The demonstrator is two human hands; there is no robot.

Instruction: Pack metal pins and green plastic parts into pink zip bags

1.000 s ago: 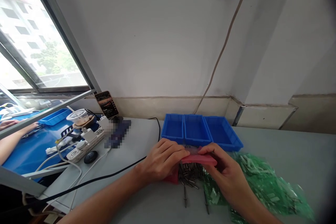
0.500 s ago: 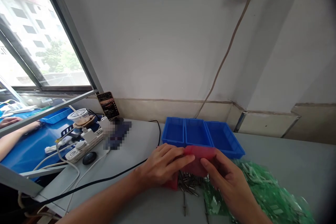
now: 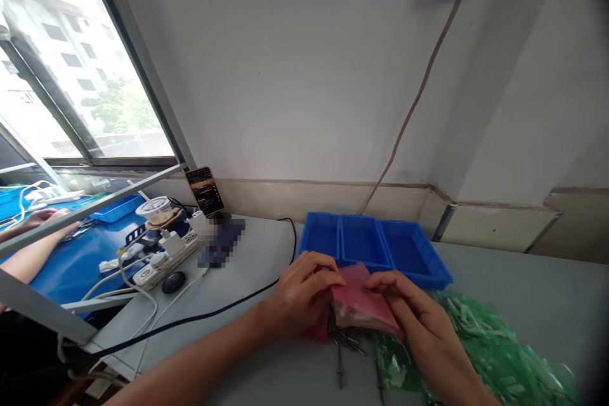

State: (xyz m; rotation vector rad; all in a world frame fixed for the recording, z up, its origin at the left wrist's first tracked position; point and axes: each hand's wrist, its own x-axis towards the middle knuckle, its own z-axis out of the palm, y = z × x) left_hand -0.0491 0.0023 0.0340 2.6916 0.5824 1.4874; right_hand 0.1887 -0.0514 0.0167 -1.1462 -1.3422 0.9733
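A small pink translucent plastic bag is held up between my two hands. My left hand is closed on its left edge with bent fingers. On the other side, my right hand pinches it between thumb and fingers; what is inside the bag is hard to make out. Below lies a pile of slim metal pins, partly hidden by the bag, with a single long pin apart from it. Another piece of pink plastic shows under my left hand. Green plastic bags lie beside and beyond my right hand.
Three blue trays stand side by side against the wall. A black cable crosses the grey table. At left are a power strip, a black mouse, a propped phone and, past a metal frame, another person's arm.
The pink bag has been turned in my hands, from edge-on to broad side showing, now sloping down to the right. My fingers have shifted on it. The view has moved slightly.
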